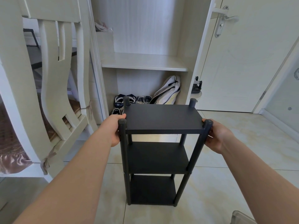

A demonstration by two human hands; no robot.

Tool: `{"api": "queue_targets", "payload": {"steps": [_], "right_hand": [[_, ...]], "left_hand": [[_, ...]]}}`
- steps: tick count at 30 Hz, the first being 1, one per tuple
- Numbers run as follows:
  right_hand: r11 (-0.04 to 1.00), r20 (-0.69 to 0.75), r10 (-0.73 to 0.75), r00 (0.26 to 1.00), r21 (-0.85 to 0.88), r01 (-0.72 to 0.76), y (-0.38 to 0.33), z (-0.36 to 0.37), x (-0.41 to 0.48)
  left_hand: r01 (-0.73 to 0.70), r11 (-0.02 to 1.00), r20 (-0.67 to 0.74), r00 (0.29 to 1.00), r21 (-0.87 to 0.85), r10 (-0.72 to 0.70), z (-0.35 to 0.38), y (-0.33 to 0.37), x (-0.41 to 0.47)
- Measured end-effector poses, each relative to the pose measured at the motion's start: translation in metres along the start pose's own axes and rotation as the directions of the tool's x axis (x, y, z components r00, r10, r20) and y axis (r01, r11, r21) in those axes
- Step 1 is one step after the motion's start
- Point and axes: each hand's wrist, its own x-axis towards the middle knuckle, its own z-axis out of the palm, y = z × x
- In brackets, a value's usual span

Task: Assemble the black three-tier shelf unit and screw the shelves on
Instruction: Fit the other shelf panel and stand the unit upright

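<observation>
Left hand (114,132) and right hand (216,137) hold one three-shelf, four-post unit (163,117).

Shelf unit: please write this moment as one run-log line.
shelf unit: upright on floor, three tiers in place | left hand: grips front-left post | right hand: grips front-right post

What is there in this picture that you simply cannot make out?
Head view, all four:
Whether screws hold the shelf unit together: too small, black on black.
The left hand's fingertips: hidden behind a front post.
The clear object at bottom right: cut off by the frame edge.
The shoes: partly hidden behind the top shelf.
</observation>
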Motion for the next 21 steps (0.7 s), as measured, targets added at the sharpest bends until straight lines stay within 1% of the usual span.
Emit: {"api": "queue_targets", "payload": {"steps": [4, 10, 18, 21], "right_hand": [[1.000, -0.001, 0.011, 1.000, -0.016, -0.011, 0.0065, -0.0022, 0.0016], [1.000, -0.015, 0.018, 1.000, -0.011, -0.018, 0.0058, -0.0014, 0.0026], [1.000, -0.029, 0.023, 0.999, -0.014, -0.023, 0.0046, 0.0003, 0.0018], [0.999, -0.037, 0.029, 0.999, -0.020, -0.030, 0.0035, 0.0009, 0.0015]], "left_hand": [[0.020, 1.000, -0.015, 1.000, -0.014, -0.020, -0.0003, -0.0067, 0.0048], [0.015, 1.000, -0.042, 0.999, -0.021, -0.016, 0.0029, -0.0064, 0.0061], [0.016, 1.000, -0.070, 0.997, 0.011, -0.015, 0.0044, -0.0061, 0.0080], [0.021, 0.999, -0.055, 0.998, 0.024, -0.020, 0.0033, -0.0044, 0.0061]]}}
